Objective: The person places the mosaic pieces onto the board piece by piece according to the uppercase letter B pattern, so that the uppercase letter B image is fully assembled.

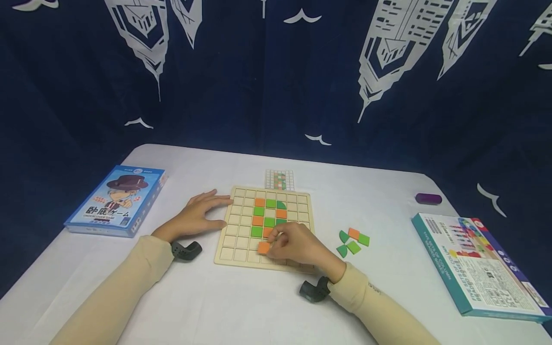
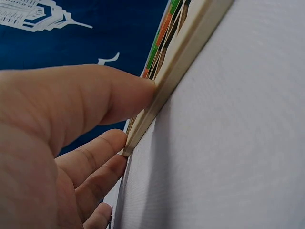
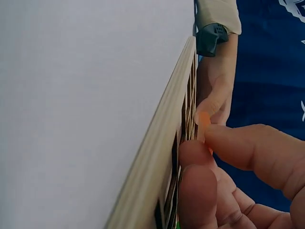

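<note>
A wooden grid board (image 1: 227, 249) lies on the table with orange, light green and dark green tiles set in several of its squares. My right hand (image 1: 297, 244) is over the board's lower part and pinches an orange square tile (image 1: 263, 247) between thumb and fingers. The same orange tile (image 3: 205, 121) shows edge-on in the right wrist view, close to the grid. At the board's left edge rests my left hand (image 1: 196, 216), its fingers spread and fairly straight. In the left wrist view, its thumb (image 2: 128, 93) touches the board's side (image 2: 178, 62).
Behind the board lies a small pattern card (image 1: 279, 180). Several loose pieces, including a green square (image 1: 353, 247), are right of the board. A blue game box (image 1: 116, 201) sits at left, a teal-edged box (image 1: 483, 268) at right, and a purple object (image 1: 429, 199) behind it.
</note>
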`<state>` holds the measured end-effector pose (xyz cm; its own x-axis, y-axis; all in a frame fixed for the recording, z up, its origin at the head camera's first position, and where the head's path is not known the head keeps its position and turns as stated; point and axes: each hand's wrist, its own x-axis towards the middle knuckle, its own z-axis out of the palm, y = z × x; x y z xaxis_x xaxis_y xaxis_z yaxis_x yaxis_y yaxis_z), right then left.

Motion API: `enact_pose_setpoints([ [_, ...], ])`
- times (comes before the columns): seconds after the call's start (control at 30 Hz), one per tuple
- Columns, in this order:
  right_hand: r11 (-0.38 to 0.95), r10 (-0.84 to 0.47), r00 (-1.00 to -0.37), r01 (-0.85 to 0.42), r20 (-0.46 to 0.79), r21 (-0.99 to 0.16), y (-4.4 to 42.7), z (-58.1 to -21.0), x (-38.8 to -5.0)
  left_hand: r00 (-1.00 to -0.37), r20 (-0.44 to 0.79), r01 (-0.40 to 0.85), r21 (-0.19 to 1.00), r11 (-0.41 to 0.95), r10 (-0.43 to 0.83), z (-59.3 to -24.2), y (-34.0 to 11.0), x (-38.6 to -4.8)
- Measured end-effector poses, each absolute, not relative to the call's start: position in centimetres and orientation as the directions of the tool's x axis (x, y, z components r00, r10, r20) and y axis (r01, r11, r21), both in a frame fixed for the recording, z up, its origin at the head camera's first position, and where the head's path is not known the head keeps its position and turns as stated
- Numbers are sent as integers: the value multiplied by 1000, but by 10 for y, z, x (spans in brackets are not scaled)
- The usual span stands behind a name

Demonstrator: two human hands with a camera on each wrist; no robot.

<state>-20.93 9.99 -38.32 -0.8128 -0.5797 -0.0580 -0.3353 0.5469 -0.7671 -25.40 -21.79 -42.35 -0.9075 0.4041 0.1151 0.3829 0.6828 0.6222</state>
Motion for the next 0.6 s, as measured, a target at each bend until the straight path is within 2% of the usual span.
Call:
enact_pose_setpoints([
  [0.3,612,-542,-840,-387,-10,-689,84,-383,-212,-917,94,353,642,681,387,-425,-218,-254],
  [0.6,611,-552,-833,-385,-25,-691,73,-383,-214,-920,86,345,637,689,381,-425,-218,-255],
])
